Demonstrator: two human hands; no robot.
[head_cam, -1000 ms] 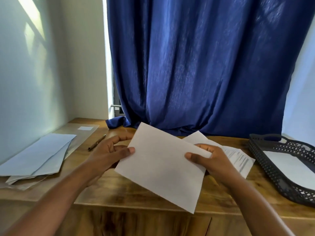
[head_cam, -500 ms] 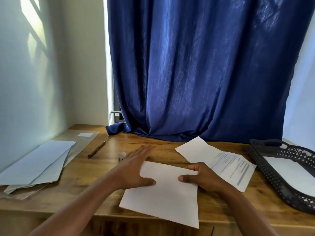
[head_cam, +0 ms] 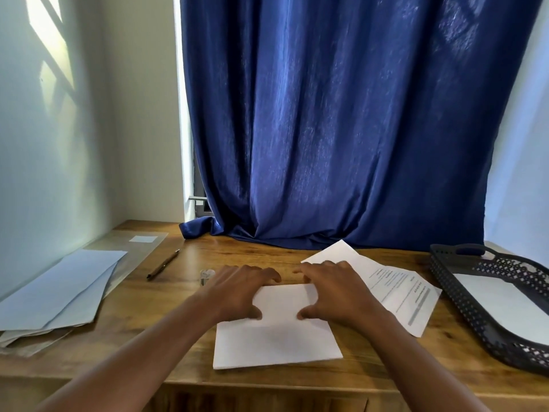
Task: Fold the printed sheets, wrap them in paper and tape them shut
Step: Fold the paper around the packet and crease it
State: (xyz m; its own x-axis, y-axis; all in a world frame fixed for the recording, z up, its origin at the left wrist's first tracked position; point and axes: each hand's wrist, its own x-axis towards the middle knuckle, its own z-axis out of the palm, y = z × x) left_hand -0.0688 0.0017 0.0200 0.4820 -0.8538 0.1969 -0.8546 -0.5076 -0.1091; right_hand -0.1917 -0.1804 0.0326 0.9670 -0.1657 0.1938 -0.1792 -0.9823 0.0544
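Note:
A folded white sheet (head_cam: 276,340) lies flat near the front edge of the wooden table (head_cam: 154,316). My left hand (head_cam: 237,292) and my right hand (head_cam: 335,289) rest side by side on its far edge, fingers spread and pressing down, thumbs on the paper. A printed sheet (head_cam: 395,289) lies just right of my right hand, partly under it. Pale blue paper sheets (head_cam: 59,289) are stacked at the left. A small clear tape roll (head_cam: 206,275) sits beyond my left hand.
A pen (head_cam: 163,264) lies at the back left, beside a clear plastic sleeve (head_cam: 142,242). A black mesh tray (head_cam: 475,307) holding white paper stands at the right edge. A blue curtain (head_cam: 341,129) hangs behind the table.
The white sheet was held up in the air, then came down onto the table. Both hands have shifted to its far edge and now press it flat.

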